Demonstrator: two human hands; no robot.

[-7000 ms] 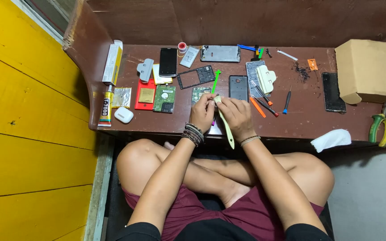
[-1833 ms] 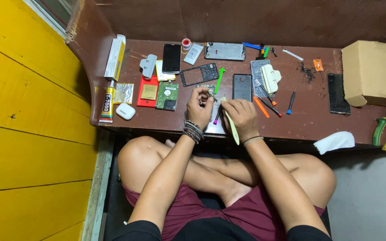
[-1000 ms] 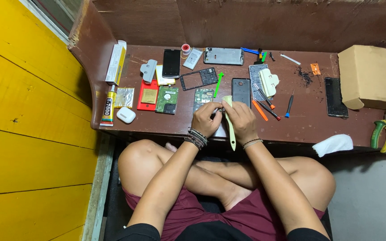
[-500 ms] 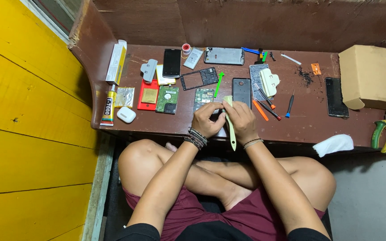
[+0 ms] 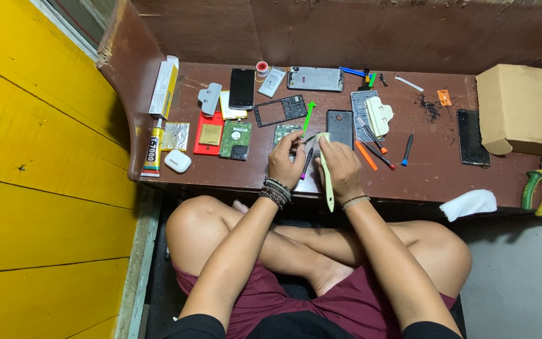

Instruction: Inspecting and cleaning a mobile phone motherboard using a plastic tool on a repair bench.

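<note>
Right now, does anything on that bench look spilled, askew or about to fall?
Three things. A patch of dark crumbs lies spilled near the back, beside a small orange piece. The white cloth hangs over the front edge, and the green-handled pliers sit at the right front corner, partly past the edge. The hands work mid-bench, away from these.

Phone repair bench, dismantled phones [image 5: 340, 127], screwdrivers [image 5: 407, 146], pliers [image 5: 538, 184]

My brush [image 5: 325, 169] feels like smooth pale plastic; the bench [image 5: 434, 169] is worn matt brown wood; far right, the box [image 5: 517, 108] is dull cardboard.
</note>
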